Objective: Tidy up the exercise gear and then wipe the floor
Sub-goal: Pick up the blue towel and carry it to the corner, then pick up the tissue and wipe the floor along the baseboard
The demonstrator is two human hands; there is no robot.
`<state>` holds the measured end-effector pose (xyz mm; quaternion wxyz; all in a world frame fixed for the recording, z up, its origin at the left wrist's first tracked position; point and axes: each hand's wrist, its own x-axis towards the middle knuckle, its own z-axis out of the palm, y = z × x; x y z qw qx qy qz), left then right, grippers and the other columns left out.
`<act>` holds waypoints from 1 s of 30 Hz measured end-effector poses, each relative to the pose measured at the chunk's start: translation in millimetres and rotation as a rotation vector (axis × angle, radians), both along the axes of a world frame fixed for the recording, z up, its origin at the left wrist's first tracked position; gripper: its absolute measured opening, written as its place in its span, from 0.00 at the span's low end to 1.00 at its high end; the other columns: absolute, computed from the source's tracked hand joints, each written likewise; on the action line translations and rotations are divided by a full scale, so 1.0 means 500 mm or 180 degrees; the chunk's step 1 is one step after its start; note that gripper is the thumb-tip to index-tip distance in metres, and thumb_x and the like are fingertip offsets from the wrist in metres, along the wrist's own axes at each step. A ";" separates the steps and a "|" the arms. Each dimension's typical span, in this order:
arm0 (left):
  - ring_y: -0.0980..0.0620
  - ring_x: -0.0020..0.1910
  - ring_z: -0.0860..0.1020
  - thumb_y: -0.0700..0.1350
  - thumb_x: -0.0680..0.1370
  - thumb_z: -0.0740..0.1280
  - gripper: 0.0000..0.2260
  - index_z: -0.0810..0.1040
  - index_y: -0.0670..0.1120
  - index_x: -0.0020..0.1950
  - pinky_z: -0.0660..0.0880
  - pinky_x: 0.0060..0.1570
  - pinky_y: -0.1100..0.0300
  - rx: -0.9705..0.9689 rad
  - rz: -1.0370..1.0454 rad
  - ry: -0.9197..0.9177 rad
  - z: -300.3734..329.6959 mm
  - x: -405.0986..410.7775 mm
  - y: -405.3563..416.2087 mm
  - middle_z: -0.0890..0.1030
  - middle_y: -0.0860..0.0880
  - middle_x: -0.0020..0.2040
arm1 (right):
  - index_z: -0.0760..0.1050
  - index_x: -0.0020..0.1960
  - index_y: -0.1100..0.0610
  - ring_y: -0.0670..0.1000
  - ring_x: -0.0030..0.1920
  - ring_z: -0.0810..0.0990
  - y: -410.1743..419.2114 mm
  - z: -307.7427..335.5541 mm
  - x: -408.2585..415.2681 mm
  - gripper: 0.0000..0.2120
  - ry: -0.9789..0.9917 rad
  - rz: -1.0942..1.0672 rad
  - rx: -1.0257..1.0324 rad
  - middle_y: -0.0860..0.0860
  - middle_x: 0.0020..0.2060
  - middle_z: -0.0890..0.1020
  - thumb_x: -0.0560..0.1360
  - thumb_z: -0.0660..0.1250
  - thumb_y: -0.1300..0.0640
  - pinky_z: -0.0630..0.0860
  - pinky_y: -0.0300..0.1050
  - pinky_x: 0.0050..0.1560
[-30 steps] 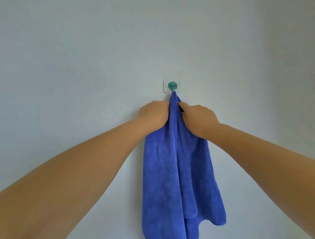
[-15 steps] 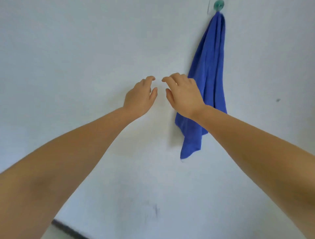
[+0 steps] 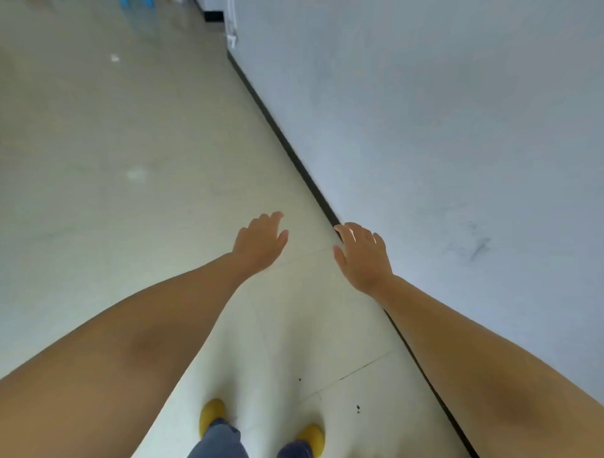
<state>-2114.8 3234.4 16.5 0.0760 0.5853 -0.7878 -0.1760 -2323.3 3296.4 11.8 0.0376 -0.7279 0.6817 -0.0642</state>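
Head view looked down at the floor (image 3: 108,137), pale tiled ground that filled the left and lower middle of the picture and ran under both hands. It met a grey-white wall (image 3: 441,114) on the right along a dark baseboard (image 3: 287,147) that slanted from the upper middle down to the lower right. A few small dark specks (image 3: 358,408) lay on the tiles near the lower middle, beside a thin tile joint. The left hand (image 3: 260,243) hung above the floor with its fingers loosely spread and held nothing. The right hand (image 3: 362,253) hung apart from it, to its right, over the line where floor and wall met, fingers likewise spread and relaxed, gripping nothing. Both bare forearms reached in from the bottom corners. Below the hands, two yellow shoes (image 3: 212,416) stood on the tiles, with dark trouser legs (image 3: 219,441) at the bottom edge. Far up at the top left, some blurred blue things (image 3: 137,4) sat on the floor, too unclear to name. A scuff mark (image 3: 480,246) showed on the wall to the right of the right hand
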 end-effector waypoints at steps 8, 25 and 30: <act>0.46 0.61 0.71 0.53 0.82 0.51 0.21 0.57 0.48 0.74 0.70 0.58 0.52 0.0613 0.0818 -0.0744 -0.126 0.456 0.116 0.70 0.46 0.64 | 0.54 0.76 0.49 0.52 0.74 0.58 -0.048 -0.108 0.388 0.23 0.0076 0.0605 0.0973 0.51 0.75 0.59 0.82 0.49 0.48 0.52 0.56 0.74; 0.47 0.70 0.62 0.56 0.82 0.48 0.23 0.55 0.49 0.75 0.58 0.70 0.48 0.0675 0.1228 -0.1171 -0.156 0.912 -0.218 0.63 0.46 0.71 | 0.46 0.78 0.48 0.52 0.77 0.47 -0.453 -0.144 0.921 0.25 0.0259 0.1030 0.1127 0.51 0.78 0.49 0.82 0.45 0.45 0.46 0.58 0.75; 0.47 0.73 0.59 0.56 0.82 0.48 0.24 0.53 0.50 0.76 0.54 0.72 0.46 0.0716 0.1479 -0.1099 -0.147 0.981 -0.456 0.60 0.46 0.73 | 0.44 0.78 0.48 0.52 0.77 0.47 -0.705 -0.136 0.983 0.25 0.0423 0.1400 0.1116 0.51 0.78 0.49 0.82 0.44 0.45 0.45 0.59 0.75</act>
